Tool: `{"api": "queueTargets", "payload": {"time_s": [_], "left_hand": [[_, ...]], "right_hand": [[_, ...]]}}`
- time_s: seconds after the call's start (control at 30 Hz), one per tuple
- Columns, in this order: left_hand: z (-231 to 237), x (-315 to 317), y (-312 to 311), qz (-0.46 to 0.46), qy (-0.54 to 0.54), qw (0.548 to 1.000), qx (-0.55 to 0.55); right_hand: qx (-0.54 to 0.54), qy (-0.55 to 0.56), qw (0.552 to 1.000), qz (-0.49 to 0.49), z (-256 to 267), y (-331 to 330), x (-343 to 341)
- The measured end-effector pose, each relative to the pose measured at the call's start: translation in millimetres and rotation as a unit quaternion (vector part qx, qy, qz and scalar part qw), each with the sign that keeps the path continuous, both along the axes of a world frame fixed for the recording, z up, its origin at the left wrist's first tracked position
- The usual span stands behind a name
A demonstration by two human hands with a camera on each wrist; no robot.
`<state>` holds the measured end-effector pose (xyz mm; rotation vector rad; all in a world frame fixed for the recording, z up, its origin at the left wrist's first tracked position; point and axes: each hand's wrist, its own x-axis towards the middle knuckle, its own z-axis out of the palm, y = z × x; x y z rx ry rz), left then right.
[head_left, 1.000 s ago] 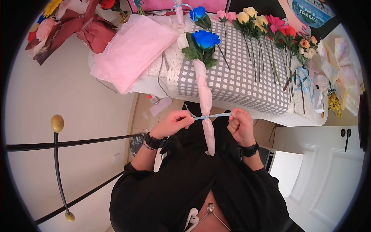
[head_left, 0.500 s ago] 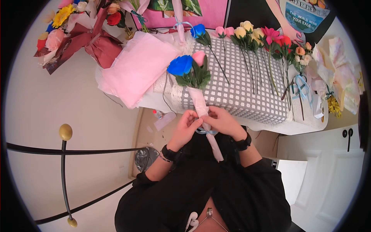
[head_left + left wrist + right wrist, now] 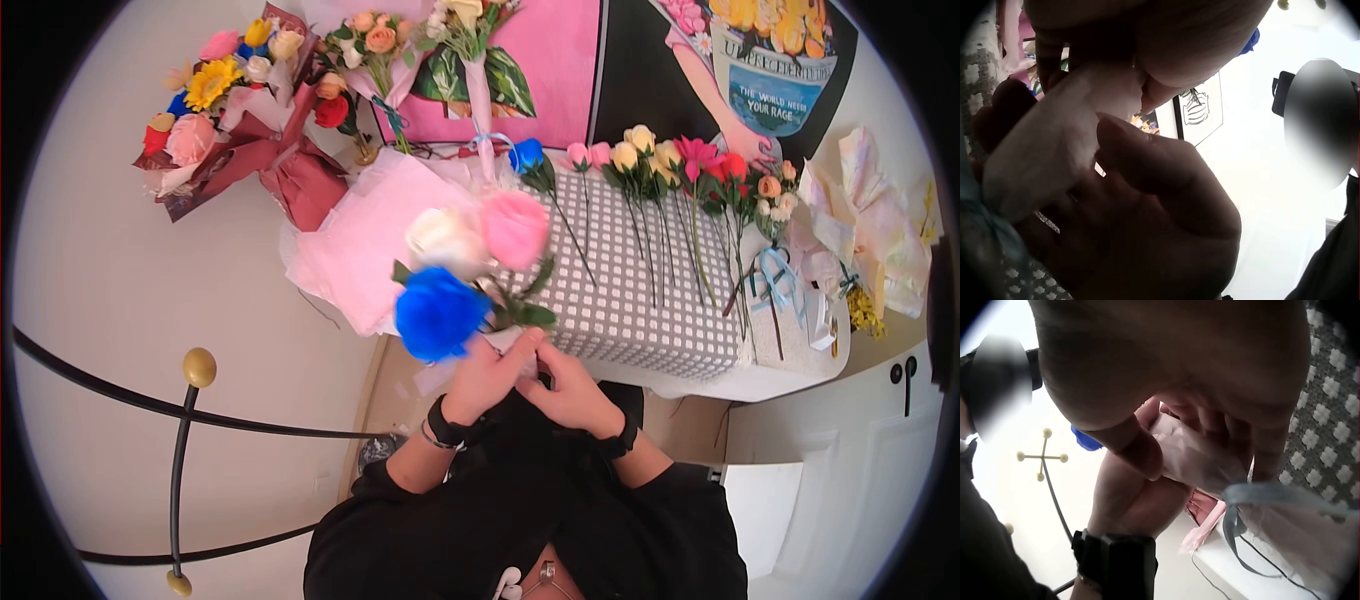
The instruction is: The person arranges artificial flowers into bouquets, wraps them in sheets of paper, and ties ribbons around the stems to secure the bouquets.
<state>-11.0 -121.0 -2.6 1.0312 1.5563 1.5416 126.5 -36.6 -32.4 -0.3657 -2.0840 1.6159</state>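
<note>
A small bouquet of a blue rose (image 3: 440, 312), a white rose (image 3: 443, 240) and a pink rose (image 3: 514, 230) tilts toward the head camera. Its stems are wrapped in pale pink paper (image 3: 1200, 456). My left hand (image 3: 488, 380) grips this wrapped handle just below the flowers. Close beside it, my right hand (image 3: 572, 395) curls its fingers and thumb around the same handle. A light blue ribbon (image 3: 1232, 506) circles the paper beyond the right hand's fingers, with a loop hanging loose. In the head view the hands hide most of the handle.
On the table ahead are pink wrapping sheets (image 3: 345, 255), a grey-and-white checked cloth (image 3: 640, 325) and several single flowers (image 3: 660, 165). A dark red wrapped bouquet (image 3: 295, 180) stands at the back left. A black metal rack (image 3: 180, 470) is at the left, a white door (image 3: 840, 470) at the right.
Both hands have gone from pulling the ribbon ends apart to holding the wrapped handle. The bouquet has tipped up toward the head camera, and its white and pink roses have come into fuller view.
</note>
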Motion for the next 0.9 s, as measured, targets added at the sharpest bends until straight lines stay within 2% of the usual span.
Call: {"api": "queueTargets", "payload": {"time_s": [0.03,0.07,0.1,0.13,0.17,0.2,0.23,0.3,0.33,0.4,0.43,0.47,0.5,0.53,0.57,0.6,0.67,0.8,0.87,0.9], "left_hand": [[-20.8,2.4,2.1,0.0,0.005,1.0,0.027],[-40.7,3.2,4.0,0.0,0.01,0.999,0.053],[-36.8,-1.4,-1.5,-0.014,0.155,0.986,0.064],[-33.9,-5.1,2.4,-0.001,0.335,0.933,0.131],[-32.8,3.6,0.0,0.001,0.227,0.951,0.211],[2.7,18.2,-0.9,0.001,0.114,0.952,0.286],[8.4,16.4,0.3,0.0,0.114,0.951,0.287],[14.1,8.6,-2.9,-0.012,0.267,0.914,0.305],[6.9,5.4,-2.7,-0.012,0.267,0.914,0.305],[-13.5,-3.0,-0.9,-0.033,0.228,0.957,0.175],[24.3,-7.8,-6.1,-0.062,0.27,0.943,0.186],[24.6,-11.4,-5.3,-0.062,0.271,0.942,0.187],[22.9,-14.3,-4.0,-0.044,0.219,0.956,0.188],[19.8,-18.2,-3.7,-0.025,0.167,0.967,0.189],[11.5,-27.0,-7.3,-0.053,0.14,0.976,0.16],[16.3,-26.1,-7.2,-0.054,0.142,0.975,0.16],[27.1,-22.4,-8.7,-0.086,-0.011,0.975,0.202],[29.6,-13.7,-3.3,-0.094,-0.03,0.976,0.194],[27.1,-5.7,-2.6,-0.043,-0.091,0.98,0.171],[26.2,-6.1,-2.7,-0.052,-0.074,0.985,0.144]], "right_hand": [[0.009,0.054,0.998,-0.037,5.8,-5.0,-3.8],[0.013,0.057,0.998,-0.034,6.9,-4.4,-3.3],[0.059,0.033,0.997,-0.039,7.2,-4.0,-1.7],[0.104,0.008,0.994,-0.044,7.1,-3.7,0.3],[0.125,0.012,0.991,-0.046,4.7,-3.2,1.4],[0.125,0.012,0.991,-0.048,8.7,-4.3,2.2],[0.146,0.051,0.987,-0.053,16.1,-6.3,2.1],[0.165,0.089,0.981,-0.057,17.5,-8.4,2.4],[0.134,0.067,0.986,-0.068,13.0,-9.4,2.7],[0.102,0.046,0.991,-0.078,11.7,-11.1,2.4],[0.041,0.058,0.994,-0.085,13.8,-13.0,1.4],[-0.02,0.071,0.993,-0.092,15.3,-13.6,0.7],[-0.019,0.072,0.993,-0.092,9.0,-11.6,1.2],[-0.098,0.05,0.993,-0.053,-1.3,-8.6,1.7],[-0.175,0.028,0.984,-0.014,-9.4,-6.3,2.2],[-0.175,0.029,0.984,-0.015,-7.7,-6.3,2.4],[-0.233,0.05,0.971,-0.01,-3.5,-7.3,3.7],[-0.259,0.051,0.964,0.045,-26.6,-0.6,7.3],[-0.328,0.098,0.935,0.093,-29.2,0.7,5.1],[-0.328,0.099,0.935,0.093,-31.5,1.4,4.6]]}}
